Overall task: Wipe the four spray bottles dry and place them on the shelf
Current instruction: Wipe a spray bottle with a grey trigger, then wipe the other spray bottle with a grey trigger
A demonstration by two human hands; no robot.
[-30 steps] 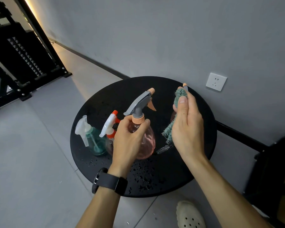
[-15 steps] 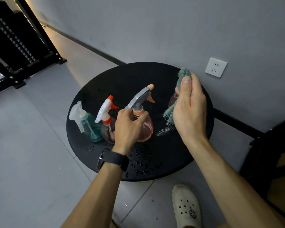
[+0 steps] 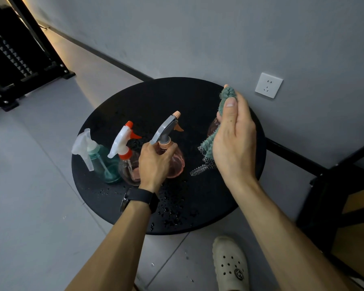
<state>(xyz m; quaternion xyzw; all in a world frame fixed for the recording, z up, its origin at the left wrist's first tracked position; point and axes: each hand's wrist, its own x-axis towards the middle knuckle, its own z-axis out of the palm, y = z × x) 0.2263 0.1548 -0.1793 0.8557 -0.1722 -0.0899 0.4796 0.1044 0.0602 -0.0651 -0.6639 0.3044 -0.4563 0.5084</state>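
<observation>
On the round black table (image 3: 147, 97) stand a teal bottle with a clear-white sprayer (image 3: 101, 162), a clear bottle with a white and red sprayer (image 3: 124, 152), and a pink bottle with a grey sprayer (image 3: 174, 162). My left hand (image 3: 153, 164) grips the pink bottle's neck. My right hand (image 3: 233, 139) presses a green cloth (image 3: 225, 97) around a fourth pink bottle (image 3: 212, 127), which is mostly hidden behind hand and cloth.
Water drops lie on the table's near part (image 3: 172, 208). A wall socket (image 3: 268, 85) is on the grey wall just behind. A black shelf frame (image 3: 334, 196) stands at the right, another black rack (image 3: 19, 55) at the far left. My shoe (image 3: 229, 263) is below the table.
My left hand set the pink grey-sprayer bottle lower, toward the table. My right hand with the cloth shifted up over the fourth bottle's top. The view moved slightly.
</observation>
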